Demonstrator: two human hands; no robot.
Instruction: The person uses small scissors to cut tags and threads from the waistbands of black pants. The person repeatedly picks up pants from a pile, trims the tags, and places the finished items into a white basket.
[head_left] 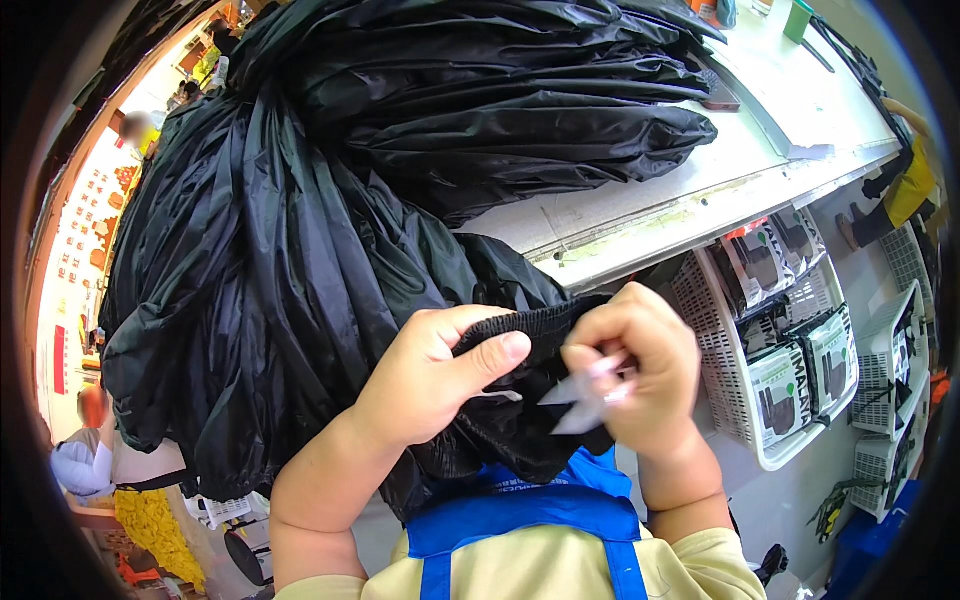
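Note:
My left hand (420,370) is closed on the gathered elastic edge (535,325) of a black fabric piece, its thumb lying on top. A short white strip shows below that thumb. My right hand (645,365), curled just to the right, grips small pale thread snips (580,405), blurred, with two pointed blades apart and toward the left. Whether the blades touch the fabric I cannot tell. Shiny black fabric (290,240) spreads from the worktable down to my lap in long folds.
The white worktable (780,90) carries the fabric pile, a dark phone-like object (718,92) and a green cylinder (798,20). Below its right end, a white basket (715,350) holds packaged goods. More baskets (880,380) stand farther right. Yellow cloth (158,535) lies at lower left; people are beyond.

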